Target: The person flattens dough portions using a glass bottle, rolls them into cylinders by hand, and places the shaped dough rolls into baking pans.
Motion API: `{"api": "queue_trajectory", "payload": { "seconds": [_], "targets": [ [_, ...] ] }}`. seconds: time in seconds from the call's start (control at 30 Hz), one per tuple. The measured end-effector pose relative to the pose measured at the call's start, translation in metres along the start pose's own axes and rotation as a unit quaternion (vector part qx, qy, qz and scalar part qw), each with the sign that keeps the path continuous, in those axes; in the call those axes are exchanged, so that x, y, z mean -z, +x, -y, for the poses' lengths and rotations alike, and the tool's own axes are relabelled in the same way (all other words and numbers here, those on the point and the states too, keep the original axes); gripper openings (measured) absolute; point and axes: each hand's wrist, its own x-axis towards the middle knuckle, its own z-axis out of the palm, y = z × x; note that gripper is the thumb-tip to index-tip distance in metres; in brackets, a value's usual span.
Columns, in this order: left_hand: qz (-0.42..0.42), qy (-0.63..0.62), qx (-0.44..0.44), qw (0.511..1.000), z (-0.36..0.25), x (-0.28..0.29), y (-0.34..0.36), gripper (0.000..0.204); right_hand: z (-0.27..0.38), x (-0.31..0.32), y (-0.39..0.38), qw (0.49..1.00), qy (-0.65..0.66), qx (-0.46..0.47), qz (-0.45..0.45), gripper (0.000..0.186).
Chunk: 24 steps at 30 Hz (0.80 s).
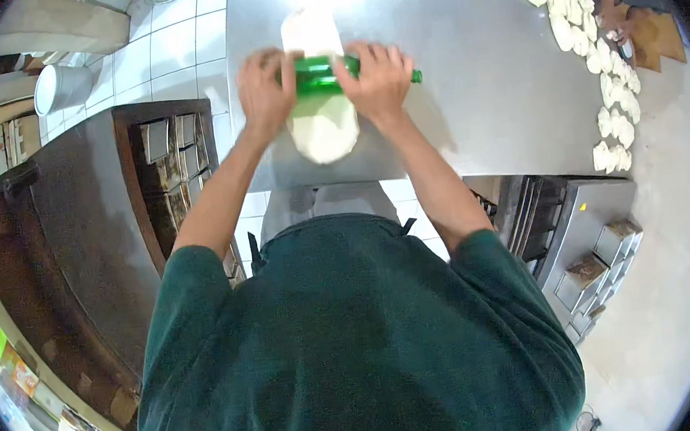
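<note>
2 hands, left hand (264, 90) and right hand (380, 79), press palms-down with curled fingers on a green glass bottle (317, 76) lying across soft, pliable dough (322, 126) on the steel table (473, 78); bottle likely rigid, slick, best held at its ends.

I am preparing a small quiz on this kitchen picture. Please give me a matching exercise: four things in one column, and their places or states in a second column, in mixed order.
Things:
1. green bottle
2. flat dough sheet
3. small dough pieces
4. white bucket

Places or states:
A. in a row along the right of the steel table
B. on the tiled floor, at left
C. lying sideways under both hands
D. spread out under the bottle

Pairs: 1-C, 2-D, 3-A, 4-B
</note>
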Motion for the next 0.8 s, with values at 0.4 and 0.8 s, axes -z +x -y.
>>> {"api": "queue_trajectory", "payload": {
  "seconds": [0.4,0.8],
  "targets": [
    [-0.134,0.067,-0.126,0.981,-0.027,-0.005,0.063,0.016,0.025,-0.036,0.057,0.992,0.100,-0.012,-0.077,0.014],
    [0.109,0.177,0.159,0.965,-0.014,-0.020,0.235,0.044,-0.015,-0.116,0.228,0.984,0.021,-0.124,0.130,0.043]
  ]
}}
